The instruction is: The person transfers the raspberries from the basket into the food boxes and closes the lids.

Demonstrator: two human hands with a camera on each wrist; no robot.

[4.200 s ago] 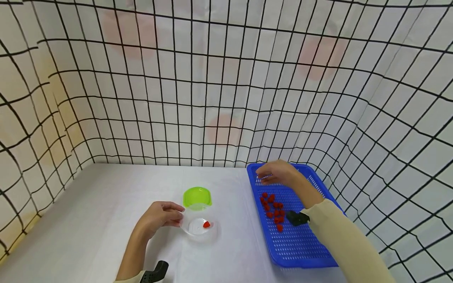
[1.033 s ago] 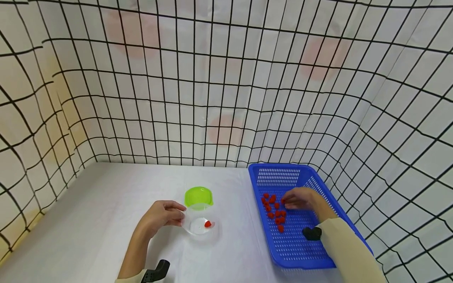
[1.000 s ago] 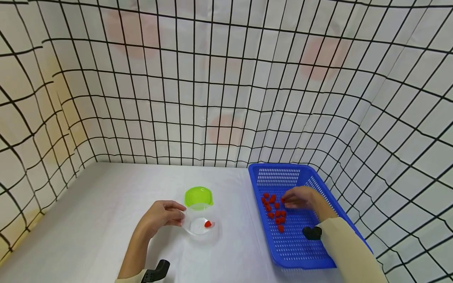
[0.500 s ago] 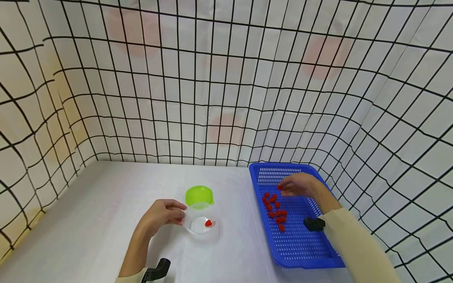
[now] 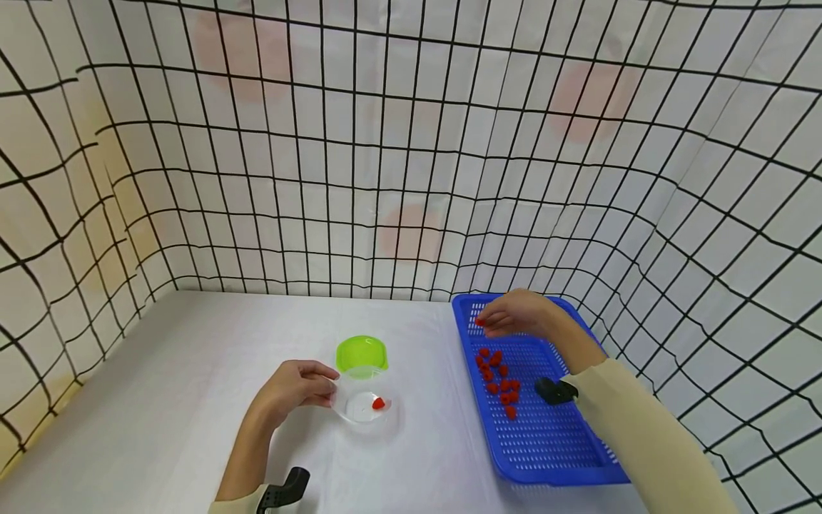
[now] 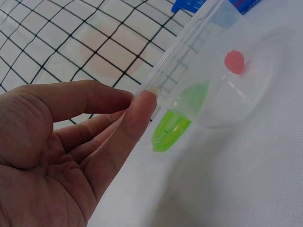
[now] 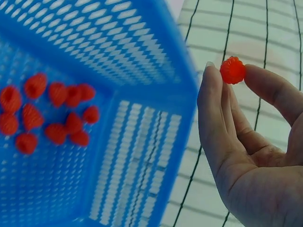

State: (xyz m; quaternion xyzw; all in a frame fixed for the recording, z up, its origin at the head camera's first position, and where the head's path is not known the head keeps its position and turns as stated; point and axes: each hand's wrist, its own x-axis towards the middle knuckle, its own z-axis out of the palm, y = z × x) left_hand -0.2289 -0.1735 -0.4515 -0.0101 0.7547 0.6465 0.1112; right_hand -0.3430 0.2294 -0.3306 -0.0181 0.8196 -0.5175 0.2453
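A clear plastic bowl (image 5: pixel 357 412) stands on the white table, its rim pinched between the thumb and fingers of my left hand (image 5: pixel 291 393). One raspberry (image 6: pixel 234 62) lies inside the bowl. Over the far left part of the blue basket (image 5: pixel 494 446), my right hand (image 5: pixel 519 314) holds another raspberry (image 7: pixel 232 70) between thumb and fingertips. Several more raspberries (image 7: pixel 32 116) lie loose on the basket's floor, toward its left side. Just behind the bowl lies a bright green lid (image 5: pixel 362 353), partly seen through the clear wall.
Black wire grid (image 5: pixel 411 164) with white cloth behind it encloses the table (image 5: pixel 212 371) at the back and both sides. The basket's raised left wall stands between its raspberries and the bowl. Dark wrist cameras (image 5: pixel 555 390) sit on both forearms.
My right hand has picked a raspberry from the basket floor, lifted it, and moved it left and away toward the basket's far left corner. The left hand and bowl have stayed put.
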